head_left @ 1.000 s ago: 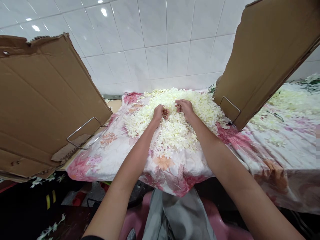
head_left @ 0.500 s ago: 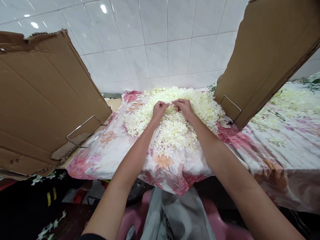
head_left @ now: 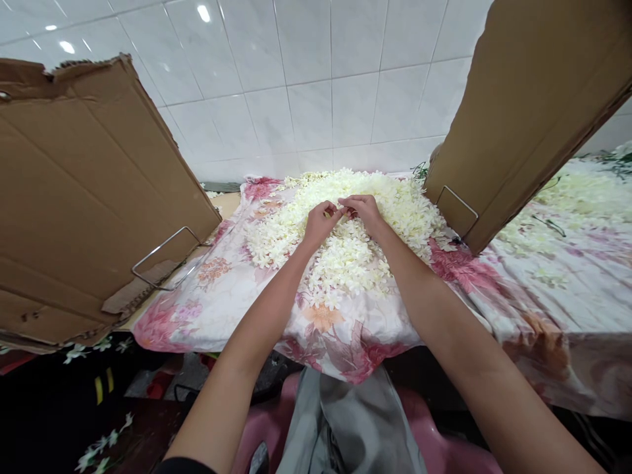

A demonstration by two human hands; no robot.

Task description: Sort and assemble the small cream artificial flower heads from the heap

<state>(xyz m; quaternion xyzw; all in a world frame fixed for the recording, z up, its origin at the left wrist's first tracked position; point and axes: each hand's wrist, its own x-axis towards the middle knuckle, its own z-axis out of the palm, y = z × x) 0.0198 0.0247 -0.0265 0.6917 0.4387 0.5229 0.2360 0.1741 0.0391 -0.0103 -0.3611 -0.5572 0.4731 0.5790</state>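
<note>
A broad heap of small cream-white flowers (head_left: 345, 257) covers the middle of the floral tablecloth (head_left: 207, 322). Over the upper part of this heap, my left hand (head_left: 322, 219) is closed in a pinch, thumb and forefinger pointing right. My right hand (head_left: 363, 209) is pinched as well, its fingertips meeting those of the left. Whatever lies between the fingertips is too small to make out, though white flowers surround both hands.
Brown cardboard panels stand on the left (head_left: 93, 197) and right (head_left: 523, 112), each by a bent wire stand (head_left: 165, 253). White wall tiles (head_left: 306, 52) rise behind. More pale flowers (head_left: 587, 197) lie beyond the right panel. A pink stool (head_left: 419, 428) is below.
My left hand has moved slightly right, closing the small gap so its fingertips now meet the right hand's. The right hand has hardly moved.
</note>
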